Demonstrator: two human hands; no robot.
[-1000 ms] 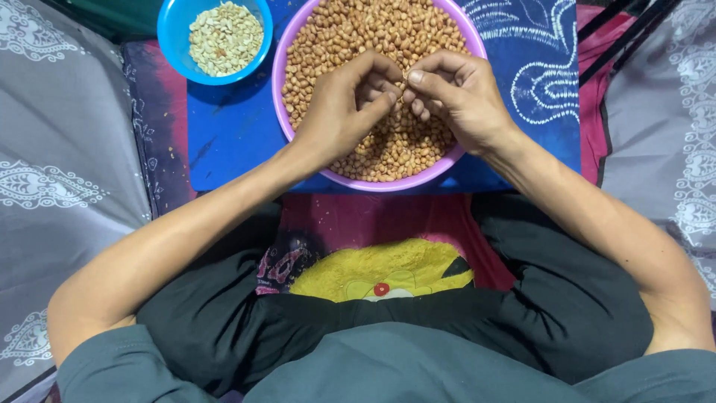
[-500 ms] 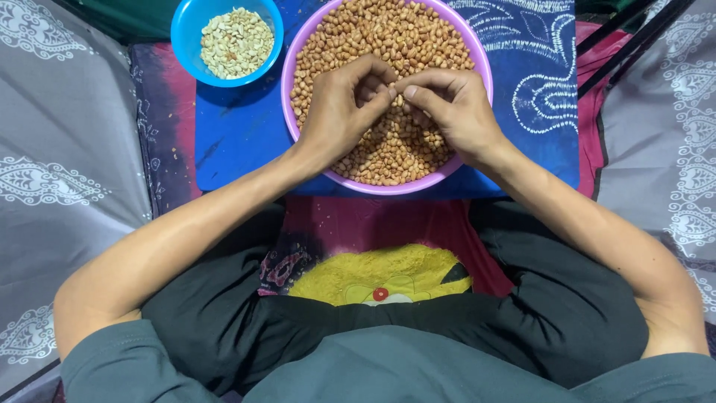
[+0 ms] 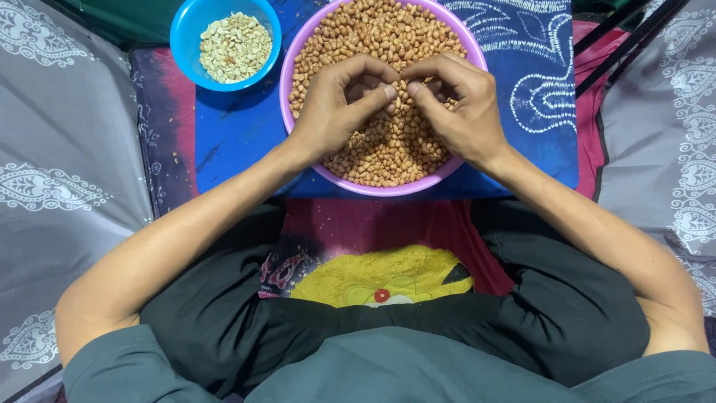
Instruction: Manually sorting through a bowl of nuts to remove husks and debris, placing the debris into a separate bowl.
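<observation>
Grey-green sleeves and a dark lap fill the near edge, with a yellow patch (image 3: 380,275) on pink cloth between the knees; both forearms run up to a purple bowl (image 3: 287,63) of red-skinned peanuts (image 3: 388,149) on a blue board (image 3: 239,134); the left hand (image 3: 335,108) and right hand (image 3: 459,104) meet over the bowl's middle, fingertips touching, thumbs and forefingers pinched narrow; what they pinch is too small to tell, most likely one nut; farther left, just beside the purple bowl, a blue bowl (image 3: 183,33) holds pale skinned nuts (image 3: 233,46); grey patterned cloth (image 3: 67,149) lies at both sides.
</observation>
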